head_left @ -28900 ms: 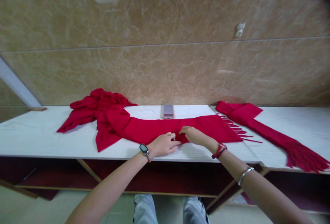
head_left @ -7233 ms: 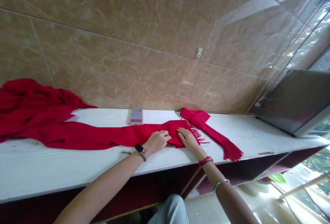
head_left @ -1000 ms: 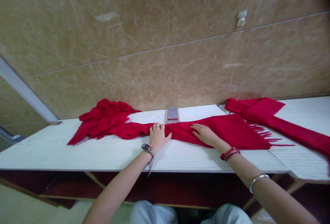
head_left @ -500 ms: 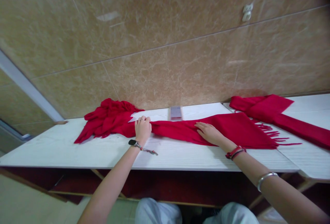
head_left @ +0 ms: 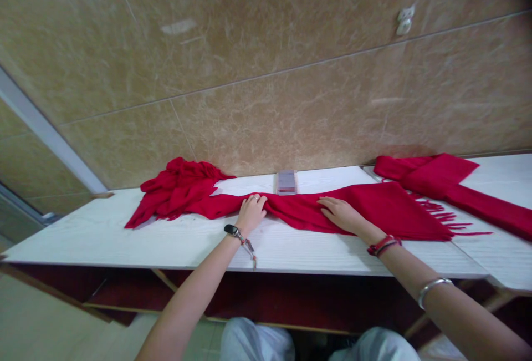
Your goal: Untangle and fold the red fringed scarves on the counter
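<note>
A red fringed scarf (head_left: 377, 210) lies lengthwise along the white tabletop. Its right part is flat, with the fringe (head_left: 440, 214) pointing right; its left part runs into a crumpled red heap (head_left: 178, 186). My left hand (head_left: 251, 212) is on the narrow middle stretch, fingers curled over the cloth, which bunches beside them. Farther right, my right hand (head_left: 341, 214) rests flat on the scarf with its fingers stretched out. Another red scarf (head_left: 446, 181), folded into a strip, lies at the right beyond the fringe.
A small boxed item with a blurred face (head_left: 286, 182) stands behind the scarf near the tiled wall (head_left: 266, 106). The white tabletop (head_left: 183, 244) has dark red open shelves (head_left: 291, 297) beneath its front edge. A small white cat-shaped figure (head_left: 405, 20) is on the wall.
My left hand has slid right along the scarf, closer to my right hand, and the cloth beside it has shifted. My right hand stays in nearly the same place on the scarf.
</note>
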### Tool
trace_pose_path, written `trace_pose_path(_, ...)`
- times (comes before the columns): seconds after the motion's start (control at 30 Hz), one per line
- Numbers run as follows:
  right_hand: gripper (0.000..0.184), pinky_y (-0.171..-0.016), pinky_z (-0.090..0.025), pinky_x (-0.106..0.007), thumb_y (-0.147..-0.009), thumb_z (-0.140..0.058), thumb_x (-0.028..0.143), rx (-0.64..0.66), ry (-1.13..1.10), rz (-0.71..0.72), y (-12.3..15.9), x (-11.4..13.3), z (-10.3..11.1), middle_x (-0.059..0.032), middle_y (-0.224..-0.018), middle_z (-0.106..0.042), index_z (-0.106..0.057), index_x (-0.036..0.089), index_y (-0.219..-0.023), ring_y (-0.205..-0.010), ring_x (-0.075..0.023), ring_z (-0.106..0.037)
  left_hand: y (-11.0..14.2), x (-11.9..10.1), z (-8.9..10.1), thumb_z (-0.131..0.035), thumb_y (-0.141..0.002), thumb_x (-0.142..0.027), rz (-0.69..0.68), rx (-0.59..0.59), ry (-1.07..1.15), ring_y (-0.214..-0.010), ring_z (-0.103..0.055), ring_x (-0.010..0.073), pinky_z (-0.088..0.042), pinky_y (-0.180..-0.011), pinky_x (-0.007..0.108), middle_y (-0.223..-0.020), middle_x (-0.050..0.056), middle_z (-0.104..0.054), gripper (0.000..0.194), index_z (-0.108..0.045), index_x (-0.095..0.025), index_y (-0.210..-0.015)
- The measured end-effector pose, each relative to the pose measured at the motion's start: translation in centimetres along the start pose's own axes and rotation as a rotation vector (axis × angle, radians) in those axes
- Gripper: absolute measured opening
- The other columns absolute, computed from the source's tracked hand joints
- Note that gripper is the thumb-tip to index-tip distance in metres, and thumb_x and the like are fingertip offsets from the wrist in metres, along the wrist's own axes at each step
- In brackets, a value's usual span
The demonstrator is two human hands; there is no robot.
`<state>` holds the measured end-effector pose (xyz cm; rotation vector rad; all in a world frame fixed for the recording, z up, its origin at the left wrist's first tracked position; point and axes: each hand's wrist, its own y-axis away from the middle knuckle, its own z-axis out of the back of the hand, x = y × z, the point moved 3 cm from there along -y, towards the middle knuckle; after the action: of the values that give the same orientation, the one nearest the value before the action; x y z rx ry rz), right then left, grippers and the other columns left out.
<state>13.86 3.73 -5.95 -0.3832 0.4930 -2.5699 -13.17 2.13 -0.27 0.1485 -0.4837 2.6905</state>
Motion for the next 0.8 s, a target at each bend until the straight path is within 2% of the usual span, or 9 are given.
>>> trace_pose_path(0.1, 0.037, -0.095, -0.040, -0.042, -0.085, -0.036, 0.024, -0.008, -0.003, -0.001, 0.0, 0.1, 0.2, -0.0151, -0.120, -0.056, -0.057, 0.011, -0.113, -0.113, -0.0251, -0.049, -0.9, -0.2, -0.3, -0.050, -0.075, -0.010, 0.040, -0.048, -0.046, -0.094, -0.047, 0.0220, -0.040, -0.079, 0.033, -0.102, 0.009, -0.050, 0.029, -0.051, -0.016, -0.104)
trace_pose_path(0.2, 0.038, -0.095, -0.040, -0.041, -0.085, -0.037, 0.024, -0.006, -0.006, -0.005, -0.1, 0.2, 0.3, -0.0151, -0.119, -0.056, -0.057, 0.010, -0.113, -0.113, -0.0253, -0.049, -1.5, -0.4, -0.2, -0.050, -0.074, -0.010, 0.097, -0.152, -0.096, -0.096, -0.045, 0.0250, -0.038, -0.081, 0.036, -0.102, 0.012, -0.047, 0.032, -0.051, -0.015, -0.106)
trace_pose_path(0.33, 0.039, -0.097, -0.038, -0.041, -0.085, -0.035, 0.025, 0.008, -0.015, 0.002, -0.1, 0.1, 0.2, -0.0151, -0.120, -0.056, -0.057, 0.010, -0.113, -0.113, -0.0249, -0.049, -2.2, 1.0, 0.9, -0.046, -0.076, -0.008, 0.240, -0.288, -0.146, -0.095, -0.044, 0.0266, -0.035, -0.084, 0.039, -0.100, 0.014, -0.047, 0.033, -0.051, -0.013, -0.108)
trace_pose_path(0.43, 0.039, -0.096, -0.038, -0.041, -0.086, -0.035, 0.025, 0.004, -0.017, -0.002, -0.1, 0.0, 0.2, -0.0143, -0.121, -0.055, -0.056, 0.011, -0.115, -0.113, -0.0242, -0.049, -2.1, 3.6, 2.0, -0.039, -0.079, -0.006, 0.276, -0.325, -0.191, -0.094, -0.044, 0.0259, -0.035, -0.082, 0.037, -0.100, 0.013, -0.048, 0.032, -0.054, -0.014, -0.106)
trace_pose_path(0.53, 0.040, -0.096, -0.038, -0.041, -0.086, -0.034, 0.026, 0.008, -0.005, -0.008, 0.0, 0.0, 0.1, -0.0140, -0.122, -0.055, -0.055, 0.010, -0.116, -0.114, -0.0241, -0.049, -0.7, 6.9, 2.8, -0.038, -0.079, -0.006, 0.273, -0.317, -0.253, -0.095, -0.045, 0.0265, -0.036, -0.080, 0.038, -0.101, 0.013, -0.049, 0.034, -0.055, -0.016, -0.107)
trace_pose_path(0.67, 0.039, -0.097, -0.038, -0.040, -0.086, -0.034, 0.026, 0.001, 0.006, 0.016, 0.1, 0.2, 0.1, -0.0148, -0.121, -0.055, -0.056, 0.010, -0.115, -0.114, -0.0244, -0.049, 2.0, 11.5, 3.9, -0.039, -0.076, -0.004, 0.221, -0.231, -0.350, -0.096, -0.046, 0.0259, -0.037, -0.078, 0.036, -0.105, 0.012, -0.050, 0.040, -0.052, -0.016, -0.113)
trace_pose_path(0.8, 0.038, -0.096, -0.039, -0.040, -0.086, -0.035, 0.025, -0.010, 0.004, 0.026, 0.1, 0.0, -0.1, -0.0151, -0.120, -0.056, -0.057, 0.010, -0.114, -0.112, -0.0241, -0.050, 4.8, 16.8, 5.7, -0.040, -0.079, -0.008, 0.263, -0.162, -0.422, -0.094, -0.047, 0.0259, -0.039, -0.074, 0.035, -0.104, 0.011, -0.051, 0.037, -0.051, -0.014, -0.113)
